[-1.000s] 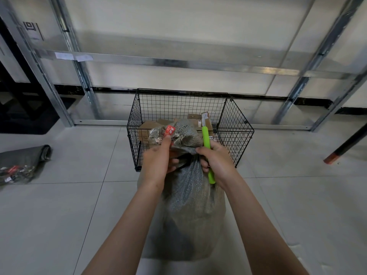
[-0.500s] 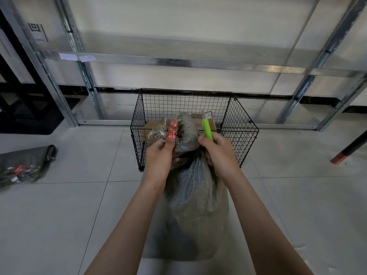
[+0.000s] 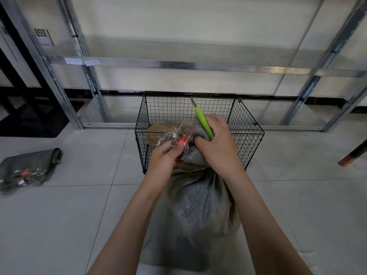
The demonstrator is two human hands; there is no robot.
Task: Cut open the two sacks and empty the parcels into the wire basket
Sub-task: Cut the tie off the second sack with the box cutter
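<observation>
1st sack (image 3: 29, 168) flat on floor at left, looks emptied; boxes (image 3: 158, 132) in wire basket (image 3: 248, 135). 2nd sack (image 3: 198, 205) upright before basket, still full. left hand (image 3: 162, 161) pinches red tie (image 3: 183, 140) at neck, right hand (image 3: 216, 147) closed on neck + green knife (image 3: 203, 124). left: cut, tip out.

Your knife (image 3: 204, 122) has a lime-green handle. The sack (image 3: 195, 205) is grey woven cloth with a red tag (image 3: 183, 140). The wire basket (image 3: 246, 133) is black grid; the boxes (image 3: 156, 132) inside are brown; the floor (image 3: 59, 215) is pale grey tile.

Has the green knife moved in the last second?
Yes. The green knife has risen in the right hand; its blade now stands against the wire basket back wall, above the sack neck.
</observation>
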